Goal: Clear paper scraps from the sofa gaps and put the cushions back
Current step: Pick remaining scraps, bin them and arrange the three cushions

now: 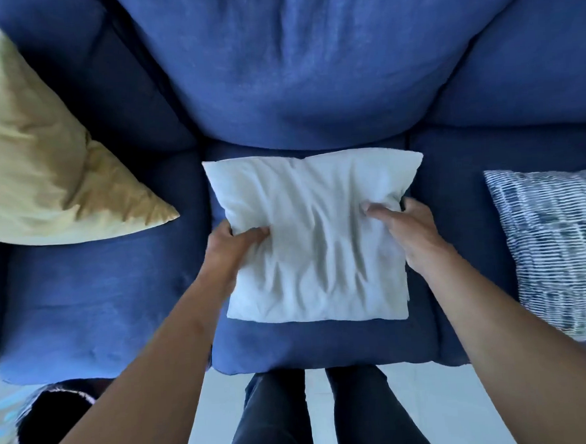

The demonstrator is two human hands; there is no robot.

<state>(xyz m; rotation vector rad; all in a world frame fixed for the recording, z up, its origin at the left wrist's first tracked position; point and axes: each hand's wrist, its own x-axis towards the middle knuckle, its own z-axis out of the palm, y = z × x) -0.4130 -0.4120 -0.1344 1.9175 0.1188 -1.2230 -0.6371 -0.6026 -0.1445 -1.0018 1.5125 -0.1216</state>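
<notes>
A white square cushion (315, 241) lies over the middle seat of the blue sofa (297, 84). My left hand (233, 249) grips its left edge, thumb on top. On the cushion's right edge my right hand (410, 230) holds on the same way, fingers wrapped behind. A yellow cushion (37, 151) leans on the left seat. A blue-and-white patterned cushion (561, 250) lies on the right seat. No paper scraps show in the seat gaps.
The gaps between seat cushions run at left (210, 261) and right (408, 146) of the middle seat. A dark round object (54, 428) sits on the floor at lower left. My legs stand against the sofa front on a pale floor (214, 415).
</notes>
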